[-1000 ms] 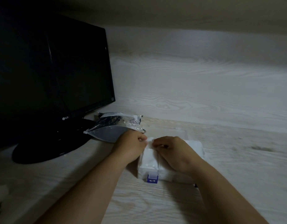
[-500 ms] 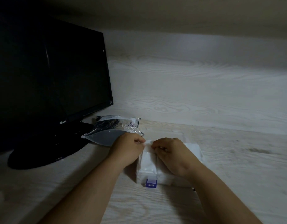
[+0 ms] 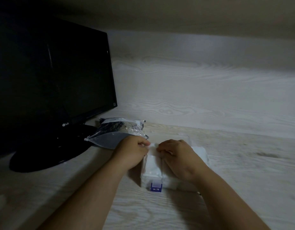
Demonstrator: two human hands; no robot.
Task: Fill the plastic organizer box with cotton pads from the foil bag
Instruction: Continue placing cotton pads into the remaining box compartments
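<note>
Head — hands (image 3: 133, 151) (image 3: 178, 158) pinch pads (image 3: 153, 149), far box (image 3: 168, 182) edge

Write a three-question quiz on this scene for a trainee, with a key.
1. True or false: the foil bag stands upright inside the organizer box.
2. What colour is the latch on the box's near wall? A red, B blue, C green.
3. In a few words: what do the left hand and the right hand both pinch?

Key
1. False: it lies on the desk, left of the box.
2. B.
3. A white cotton pad at the box's far edge.
</note>
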